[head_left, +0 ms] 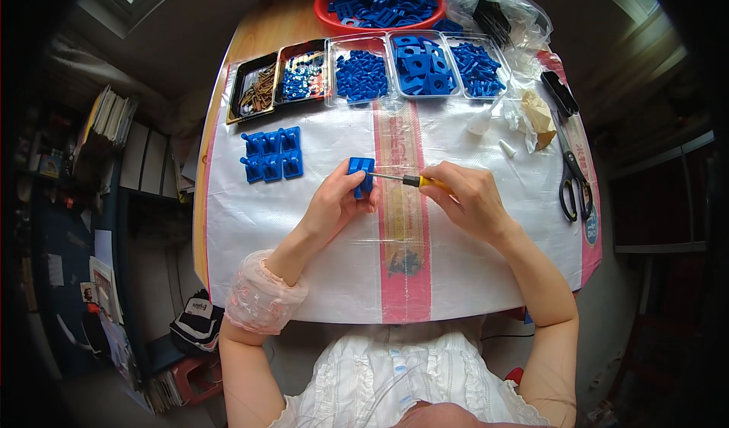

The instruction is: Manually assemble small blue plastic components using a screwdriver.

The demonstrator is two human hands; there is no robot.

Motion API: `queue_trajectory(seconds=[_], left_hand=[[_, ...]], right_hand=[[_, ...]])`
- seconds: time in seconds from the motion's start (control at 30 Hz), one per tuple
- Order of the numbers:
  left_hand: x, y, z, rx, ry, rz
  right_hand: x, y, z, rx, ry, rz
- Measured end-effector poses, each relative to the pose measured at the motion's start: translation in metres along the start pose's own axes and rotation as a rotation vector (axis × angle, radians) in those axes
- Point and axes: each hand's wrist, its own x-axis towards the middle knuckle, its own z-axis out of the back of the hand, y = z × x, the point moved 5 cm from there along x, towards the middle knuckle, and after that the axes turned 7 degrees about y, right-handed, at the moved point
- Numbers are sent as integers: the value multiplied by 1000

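Note:
Near the middle of the table my left hand is closed round a blue plastic part, thumb across its face. My right hand grips the yellow and black handle of a screwdriver. Its metal shaft points left, and the tip meets the blue part; whether it sits in a screw is too small to tell. To the left of my left hand, several blue assembled pieces with upright pegs stand together in two rows.
Along the far side stand black trays of screws and small metal pieces, and clear trays of blue parts. Behind them is a red basin heaped with blue parts. Scissors, a white cap and a small bottle lie right.

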Motion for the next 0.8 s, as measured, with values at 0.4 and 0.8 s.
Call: queue_trajectory(seconds=[0.4,0.8], left_hand=[[0,-1,-1,7,13,2],[0,-1,-2,23,6,13]], right_hand=[[0,-1,-1,72,5,-24],[1,1,3,16,-19,2]])
